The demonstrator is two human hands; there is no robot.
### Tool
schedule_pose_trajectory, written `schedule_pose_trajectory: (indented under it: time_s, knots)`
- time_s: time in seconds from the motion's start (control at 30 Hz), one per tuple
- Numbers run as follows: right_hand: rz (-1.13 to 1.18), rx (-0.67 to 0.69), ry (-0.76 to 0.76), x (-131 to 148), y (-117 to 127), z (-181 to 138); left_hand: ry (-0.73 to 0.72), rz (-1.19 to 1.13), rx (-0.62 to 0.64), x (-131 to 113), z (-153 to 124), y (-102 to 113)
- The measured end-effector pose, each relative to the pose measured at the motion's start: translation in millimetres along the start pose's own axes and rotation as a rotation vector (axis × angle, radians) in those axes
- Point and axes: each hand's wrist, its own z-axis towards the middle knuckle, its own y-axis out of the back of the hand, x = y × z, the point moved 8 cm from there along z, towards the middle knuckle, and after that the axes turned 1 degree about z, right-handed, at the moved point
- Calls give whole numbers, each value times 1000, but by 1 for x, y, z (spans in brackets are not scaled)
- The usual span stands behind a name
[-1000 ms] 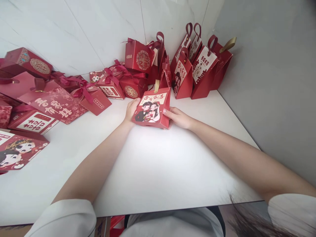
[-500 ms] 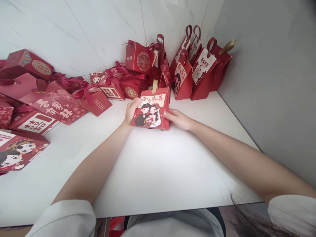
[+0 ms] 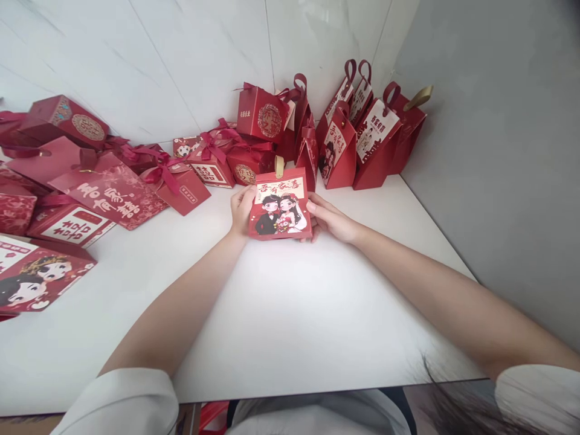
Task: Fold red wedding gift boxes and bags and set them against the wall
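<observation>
A red gift box (image 3: 281,208) with a cartoon bride and groom on its front and a gold loop handle on top is held between my two hands, tilted back over the white table. My left hand (image 3: 242,208) is closed on its left side, with the fingers partly hidden behind it. On the opposite side, my right hand (image 3: 333,219) grips the lower edge, thumb near the front and fingertips underneath. Right behind the held box stand other red gift boxes, among them a tapered one (image 3: 335,156) with a similar couple on it.
Several tapered boxes with ribbon loops, one a white-labelled box (image 3: 376,142), stand at the back right by the grey wall (image 3: 489,151). Ribbon-tied boxes (image 3: 263,115) are stacked at the back. More boxes (image 3: 113,190) lie piled on the left of the white table (image 3: 308,314).
The view has shifted slightly, so everything sits a little lower and to the right. The held box is turned to face me more squarely, and my left thumb has slipped off its front.
</observation>
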Motion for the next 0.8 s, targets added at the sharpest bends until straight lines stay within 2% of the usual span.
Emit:
schedule_pose_trajectory:
  time_s: [0.17, 0.33, 0.67, 0.8]
  knots:
    - [105, 57, -88, 0, -2, 4, 40, -83, 13, 9, 1, -1]
    - [159, 46, -104, 1, 2, 4, 104, -97, 17, 14, -1, -4]
    - [122, 58, -128, -2, 2, 4, 106, -116, 21, 15, 0, -4]
    - [84, 82, -96, 1, -1, 4, 107, -138, 63, 17, 1, -5]
